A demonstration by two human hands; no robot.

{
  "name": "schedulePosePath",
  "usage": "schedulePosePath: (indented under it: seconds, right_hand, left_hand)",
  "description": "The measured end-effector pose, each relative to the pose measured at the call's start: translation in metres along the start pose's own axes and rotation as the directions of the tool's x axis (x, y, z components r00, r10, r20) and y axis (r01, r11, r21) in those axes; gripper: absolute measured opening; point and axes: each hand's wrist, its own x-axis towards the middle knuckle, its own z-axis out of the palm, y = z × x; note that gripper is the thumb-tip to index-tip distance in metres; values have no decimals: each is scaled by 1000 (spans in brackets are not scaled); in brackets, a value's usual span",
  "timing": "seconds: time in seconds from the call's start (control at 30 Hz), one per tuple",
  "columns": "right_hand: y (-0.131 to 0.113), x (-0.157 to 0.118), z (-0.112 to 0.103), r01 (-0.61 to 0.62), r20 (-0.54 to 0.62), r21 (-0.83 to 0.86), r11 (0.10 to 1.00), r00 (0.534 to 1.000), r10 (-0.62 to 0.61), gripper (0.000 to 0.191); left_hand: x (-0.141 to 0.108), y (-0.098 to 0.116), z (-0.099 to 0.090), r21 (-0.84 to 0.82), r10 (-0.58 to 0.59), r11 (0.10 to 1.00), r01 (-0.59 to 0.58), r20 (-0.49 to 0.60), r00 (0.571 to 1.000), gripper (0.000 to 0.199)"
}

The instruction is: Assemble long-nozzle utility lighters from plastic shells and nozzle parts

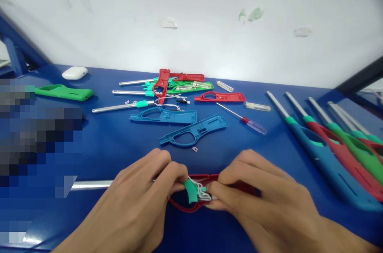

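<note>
Low in the middle, a red lighter half-shell lies under both my hands, and a metal lighter tube extends leftward beneath my left hand. My left hand is closed, with thumb and forefinger pinching the teal trigger piece over the shell's loop. Thin white wires curl from the trigger toward the right. My right hand is closed too, its thumb and fingertips pressed together at the wire ends, over the red handle. A small dark and white part just shows there; fingers hide the rest.
Behind lie blue half-shells, red half-shells, metal tubes, clear fuel tanks and a screwdriver. Several assembled lighters line the right. A green shell and white case sit left.
</note>
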Motion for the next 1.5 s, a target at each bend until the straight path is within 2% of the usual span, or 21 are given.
schedulePosePath:
  seconds: [0.1,0.23,0.37,0.47,0.67,0.8,0.93,1.07,1.17,1.27,1.37,1.5]
  right_hand:
    - [-1,-1,-1,13,29,-38,999,1000,-12,29]
    - [0,-8,0,56,32,-121,991,998,-53,31]
    - [5,-11,2,161,62,-165,973,986,-152,30]
    - [8,-9,4,201,53,-173,964,980,-194,30]
    - [8,-6,-1,208,119,-236,949,976,-185,31]
    - [7,-5,-2,262,164,-322,910,962,-219,38]
    - [7,-9,1,301,109,-440,846,953,-282,53]
    - [10,-13,-4,200,174,-302,932,973,-153,47]
    - [13,-15,-10,84,116,-163,983,991,-66,30]
    - [14,-14,-13,54,59,-76,996,997,-50,21]
    - [11,-11,-12,122,56,-145,982,992,-115,24]
    - [8,-6,-11,251,121,-348,903,967,-223,45]
  left_hand:
    - [0,1,0,14,-7,1000,8,-16,1000,43]
    - [0,1,1,-45,-2,999,1,-16,1000,42]
    - [2,0,2,-86,9,996,-10,-13,1000,41]
    - [0,-1,1,-57,30,998,-32,-33,999,36]
    - [-5,-3,-2,38,54,998,-53,-30,998,40]
    - [-4,-3,0,79,65,995,-62,-34,997,40]
    - [-3,-3,1,126,107,987,-101,-43,993,38]
    - [-10,-5,-1,127,141,982,-138,-14,990,37]
    - [-17,-7,-1,110,135,984,-141,55,989,37]
    - [-21,-8,-2,134,132,981,-140,67,989,39]
    - [-23,-6,-3,180,113,975,-128,93,989,45]
    - [-30,-7,1,255,85,960,-119,141,986,58]
